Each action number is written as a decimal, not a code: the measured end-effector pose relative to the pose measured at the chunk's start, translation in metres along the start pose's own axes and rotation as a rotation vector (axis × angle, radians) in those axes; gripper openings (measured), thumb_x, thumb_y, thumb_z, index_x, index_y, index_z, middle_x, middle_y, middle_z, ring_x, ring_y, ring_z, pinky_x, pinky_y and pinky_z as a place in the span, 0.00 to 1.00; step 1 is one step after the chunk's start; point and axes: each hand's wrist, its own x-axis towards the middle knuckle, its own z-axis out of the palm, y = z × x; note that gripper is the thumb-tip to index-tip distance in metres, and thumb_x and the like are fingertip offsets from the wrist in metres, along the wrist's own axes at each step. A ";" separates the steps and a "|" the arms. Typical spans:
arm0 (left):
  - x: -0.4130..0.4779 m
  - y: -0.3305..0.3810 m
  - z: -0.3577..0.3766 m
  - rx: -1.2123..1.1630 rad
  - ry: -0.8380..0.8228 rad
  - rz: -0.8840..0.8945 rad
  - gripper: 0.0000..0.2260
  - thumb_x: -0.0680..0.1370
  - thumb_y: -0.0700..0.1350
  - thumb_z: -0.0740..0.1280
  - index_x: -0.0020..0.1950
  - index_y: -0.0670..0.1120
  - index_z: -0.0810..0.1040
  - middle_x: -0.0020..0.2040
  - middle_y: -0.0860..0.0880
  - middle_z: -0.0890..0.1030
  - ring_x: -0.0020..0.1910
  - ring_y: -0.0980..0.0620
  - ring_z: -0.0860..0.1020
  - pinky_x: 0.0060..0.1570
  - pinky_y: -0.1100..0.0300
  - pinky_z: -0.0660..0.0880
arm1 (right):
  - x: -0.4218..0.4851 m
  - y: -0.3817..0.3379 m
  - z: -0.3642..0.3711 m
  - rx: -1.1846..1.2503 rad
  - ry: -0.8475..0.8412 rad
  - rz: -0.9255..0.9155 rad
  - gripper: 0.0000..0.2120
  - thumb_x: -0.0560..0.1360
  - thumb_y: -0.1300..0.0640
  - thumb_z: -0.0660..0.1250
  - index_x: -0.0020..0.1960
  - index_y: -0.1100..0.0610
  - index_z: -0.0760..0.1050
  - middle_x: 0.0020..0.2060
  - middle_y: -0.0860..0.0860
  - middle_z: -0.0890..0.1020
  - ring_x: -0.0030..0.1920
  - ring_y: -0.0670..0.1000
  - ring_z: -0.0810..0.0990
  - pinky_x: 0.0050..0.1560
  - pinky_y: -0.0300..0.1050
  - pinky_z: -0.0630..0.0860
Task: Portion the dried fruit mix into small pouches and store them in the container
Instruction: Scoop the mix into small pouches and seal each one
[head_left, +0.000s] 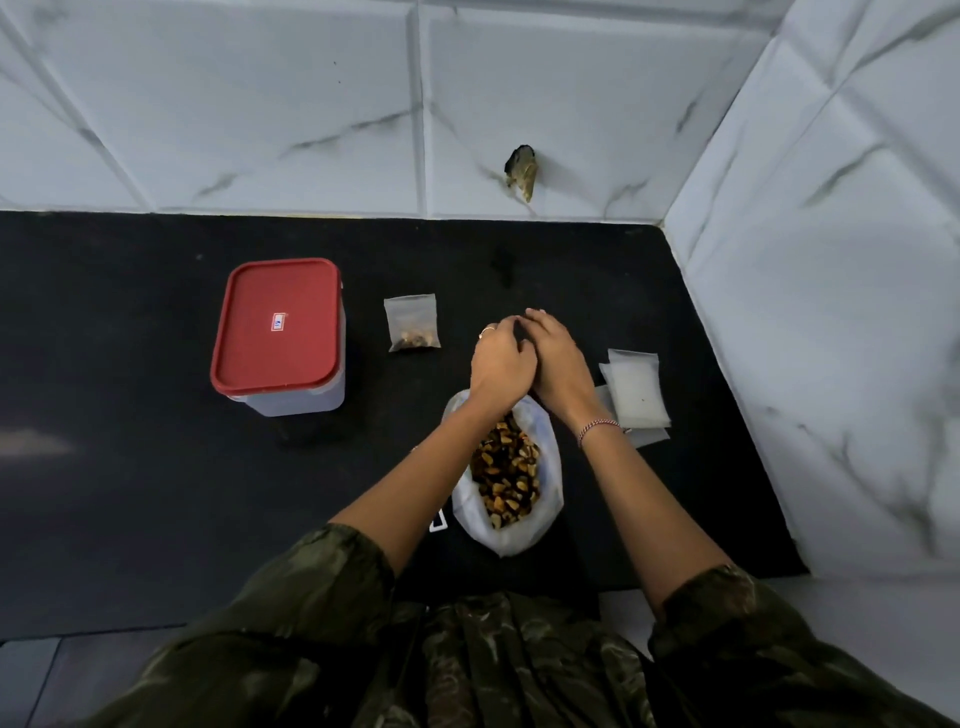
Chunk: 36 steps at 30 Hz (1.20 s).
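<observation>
An open white plastic bag lies on the black counter, full of brown and dark dried fruit mix. Just beyond its mouth, my left hand and my right hand are pressed side by side, backs up and fingers curled down. Whatever is under them is hidden. One small clear pouch with mix in its bottom lies flat to the left of my hands. A stack of empty white pouches lies to their right. The clear container stands at the left with its red lid on.
The black counter ends at marbled white wall tiles behind and on the right. One back tile has a broken hole. A small white object lies beside the bag's near left side. My dark patterned sleeves fill the bottom of the view.
</observation>
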 end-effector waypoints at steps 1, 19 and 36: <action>-0.002 0.003 0.006 -0.017 -0.017 -0.013 0.19 0.80 0.40 0.58 0.71 0.41 0.68 0.65 0.41 0.74 0.61 0.47 0.75 0.59 0.58 0.71 | -0.004 0.005 -0.003 -0.002 0.022 0.007 0.23 0.77 0.62 0.64 0.70 0.58 0.67 0.71 0.54 0.66 0.72 0.51 0.62 0.68 0.42 0.62; -0.041 0.039 0.111 -0.098 -0.449 -0.237 0.18 0.77 0.36 0.60 0.66 0.39 0.73 0.61 0.40 0.76 0.55 0.45 0.76 0.44 0.59 0.73 | -0.055 0.130 -0.039 -0.008 0.032 0.677 0.16 0.77 0.56 0.66 0.58 0.66 0.77 0.58 0.62 0.77 0.55 0.60 0.77 0.58 0.49 0.73; -0.036 0.041 0.116 -0.144 -0.284 -0.303 0.12 0.78 0.40 0.62 0.59 0.41 0.77 0.57 0.43 0.79 0.57 0.45 0.77 0.56 0.51 0.76 | -0.059 0.136 -0.038 0.653 0.180 0.898 0.18 0.72 0.64 0.71 0.61 0.63 0.76 0.52 0.59 0.82 0.48 0.52 0.81 0.50 0.41 0.78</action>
